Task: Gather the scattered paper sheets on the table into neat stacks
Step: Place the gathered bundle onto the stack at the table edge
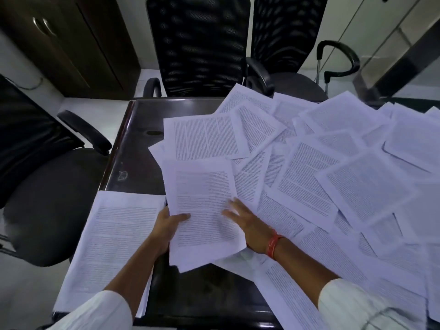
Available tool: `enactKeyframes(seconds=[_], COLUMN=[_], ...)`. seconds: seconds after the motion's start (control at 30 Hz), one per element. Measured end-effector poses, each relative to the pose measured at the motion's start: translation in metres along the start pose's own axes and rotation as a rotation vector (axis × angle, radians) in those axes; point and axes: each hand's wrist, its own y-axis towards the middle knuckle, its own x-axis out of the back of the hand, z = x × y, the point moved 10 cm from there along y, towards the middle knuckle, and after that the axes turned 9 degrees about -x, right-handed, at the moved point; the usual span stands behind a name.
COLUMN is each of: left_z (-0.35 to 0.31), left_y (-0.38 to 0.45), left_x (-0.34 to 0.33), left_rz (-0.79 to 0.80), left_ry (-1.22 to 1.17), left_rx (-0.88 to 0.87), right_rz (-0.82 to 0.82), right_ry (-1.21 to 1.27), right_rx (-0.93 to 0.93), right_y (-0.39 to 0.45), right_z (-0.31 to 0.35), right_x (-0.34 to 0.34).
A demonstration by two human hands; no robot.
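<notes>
While gripped, sheaf (204, 210) above table (138, 144).

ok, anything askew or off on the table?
Yes. Loose sheets sprawl at mixed angles over the table's right side, overlapping. The bundle in the left hand is fanned, with uneven edges. Only the stack at left looks fairly squared.

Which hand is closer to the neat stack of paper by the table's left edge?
Left. The left hand grips a bundle of sheets right beside the stack. The right hand lies on that bundle's other side, farther from the stack.
</notes>
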Motion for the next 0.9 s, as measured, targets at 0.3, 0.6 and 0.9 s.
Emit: enactKeyframes(seconds=[0.3,0.6,0.9], left_z=[-0.061,-0.125,-0.096], left_y=[-0.024,-0.053,-0.071], left_x=[-0.031,-0.050,-0.053], left_rz=[0.166,0.092,-0.027], left_ry=[-0.056,-0.046,0.047], left_rx=[-0.236,-0.530,-0.489], right_rz=[-0.239,-0.632,-0.531], right_ry=[1.224,0.810,0.862], right_rx=[-0.513,-0.165,-0.256], right_y=[-0.009,-0.064,-0.079], right_z=[-0.029,0.025,0.006], right_x=[0.080,0.155,0.128])
